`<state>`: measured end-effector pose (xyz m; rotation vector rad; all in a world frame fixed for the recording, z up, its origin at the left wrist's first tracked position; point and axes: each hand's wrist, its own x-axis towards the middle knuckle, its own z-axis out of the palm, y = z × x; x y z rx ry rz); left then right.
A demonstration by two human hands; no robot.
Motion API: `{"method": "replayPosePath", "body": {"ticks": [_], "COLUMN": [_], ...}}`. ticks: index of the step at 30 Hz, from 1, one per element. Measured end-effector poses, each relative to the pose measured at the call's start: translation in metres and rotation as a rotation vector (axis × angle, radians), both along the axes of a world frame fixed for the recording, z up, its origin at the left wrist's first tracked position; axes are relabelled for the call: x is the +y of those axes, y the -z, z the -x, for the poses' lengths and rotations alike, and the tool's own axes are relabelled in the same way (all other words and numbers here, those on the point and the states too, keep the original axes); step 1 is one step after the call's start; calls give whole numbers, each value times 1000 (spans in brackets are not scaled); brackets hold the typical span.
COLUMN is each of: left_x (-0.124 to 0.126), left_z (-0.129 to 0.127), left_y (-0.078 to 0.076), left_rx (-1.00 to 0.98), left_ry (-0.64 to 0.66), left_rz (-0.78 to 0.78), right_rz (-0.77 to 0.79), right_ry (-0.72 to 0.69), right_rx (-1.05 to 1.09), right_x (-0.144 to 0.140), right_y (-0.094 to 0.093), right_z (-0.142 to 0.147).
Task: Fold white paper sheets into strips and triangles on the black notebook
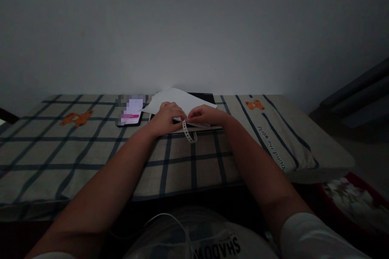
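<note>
My left hand (167, 117) and my right hand (204, 115) meet over the middle of a table, fingertips pinched together on a narrow white tape strip (189, 132) with printed marks. The strip's free end curls down toward me over the cloth. Under and behind the hands lies a white paper sheet (179, 100), slightly lifted at its far edge, on top of a dark flat pad (207, 97). The room is dim, so fine detail on the strip is unclear.
A lit phone (131, 112) lies left of the paper. The table wears a beige checked cloth (91, 145) with dark lines and orange bear prints (76, 118). A plain wall stands behind. Dark furniture (358, 93) is at the right; a patterned red item (352, 198) lies low right.
</note>
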<state>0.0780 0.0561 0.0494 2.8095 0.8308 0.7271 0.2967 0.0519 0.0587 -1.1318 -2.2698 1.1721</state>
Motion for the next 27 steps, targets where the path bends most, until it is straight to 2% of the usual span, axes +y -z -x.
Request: {"method": "replayPosePath", "body": {"ticks": [7,19,27], "left_x": [-1,0,-2], "left_z": [0,0,0], "left_y": [-1,1,-3], "left_rx": [13,11,14], "left_ry": [-32,13,-25], "left_rz": [-11,-12,-33], "right_rz": [32,30,80], "right_ry": [15,-25,39], "right_rx": [-19,12,3], "right_x": [1,2,1], "right_y": [0,4,2], "right_z": [-3,0,-3]}}
